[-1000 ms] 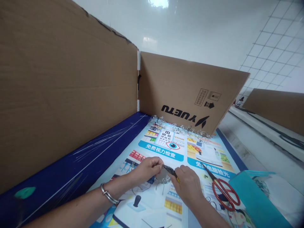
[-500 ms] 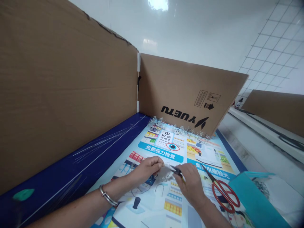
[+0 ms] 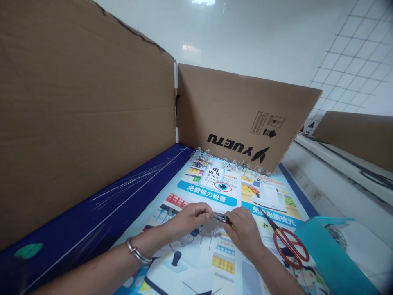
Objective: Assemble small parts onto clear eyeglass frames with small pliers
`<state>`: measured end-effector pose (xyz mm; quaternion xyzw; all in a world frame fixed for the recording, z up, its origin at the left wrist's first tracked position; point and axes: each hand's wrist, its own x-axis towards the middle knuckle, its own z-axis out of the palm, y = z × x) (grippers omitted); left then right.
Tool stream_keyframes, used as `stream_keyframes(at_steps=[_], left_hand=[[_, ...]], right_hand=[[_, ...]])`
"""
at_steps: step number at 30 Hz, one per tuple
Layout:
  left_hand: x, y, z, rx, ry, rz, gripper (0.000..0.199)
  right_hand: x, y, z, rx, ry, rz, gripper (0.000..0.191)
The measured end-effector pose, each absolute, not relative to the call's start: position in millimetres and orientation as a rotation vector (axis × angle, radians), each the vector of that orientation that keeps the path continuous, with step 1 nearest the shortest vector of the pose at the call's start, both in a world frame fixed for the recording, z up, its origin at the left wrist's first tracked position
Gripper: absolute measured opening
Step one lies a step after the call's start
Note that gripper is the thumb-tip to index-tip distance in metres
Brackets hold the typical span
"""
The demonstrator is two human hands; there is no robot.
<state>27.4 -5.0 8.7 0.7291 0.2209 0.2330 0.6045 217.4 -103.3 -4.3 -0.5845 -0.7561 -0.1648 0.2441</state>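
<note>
My right hand (image 3: 245, 229) is closed around a pair of pliers (image 3: 221, 218), whose metal jaws point left. Their tips meet the fingertips of my left hand (image 3: 195, 216), which pinches something too small to make out. A metal bangle (image 3: 138, 251) circles my left wrist. Just below the jaws is a clear, shiny piece (image 3: 211, 228), blurred, with thin wires close by. Red-handled scissors (image 3: 290, 246) lie to the right of my right hand.
Cardboard panels (image 3: 123, 110) stand at the left and back. Small wire pieces (image 3: 230, 165) line the back panel's foot. A teal pouch (image 3: 330, 250) lies at the right, and loose strands (image 3: 125, 184) rest on the blue strip at the left.
The pliers have turned flatter, and their jaws now reach my left fingertips. Both hands stay nearly in place, while the view has shifted slightly.
</note>
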Motion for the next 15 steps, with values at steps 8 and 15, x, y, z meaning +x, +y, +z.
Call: stream_keyframes(at_steps=[8, 15], left_hand=[[28.2, -5.1, 4.9, 1.742, 0.531, 0.551, 0.013], [29.4, -6.4, 5.7, 1.725, 0.532, 0.558, 0.010]], right_hand=[[215.8, -104.6, -3.1, -1.656, -2.106, -0.480, 0.018], [216.0, -104.0, -3.3, -1.678, -2.098, -0.485, 0.018]])
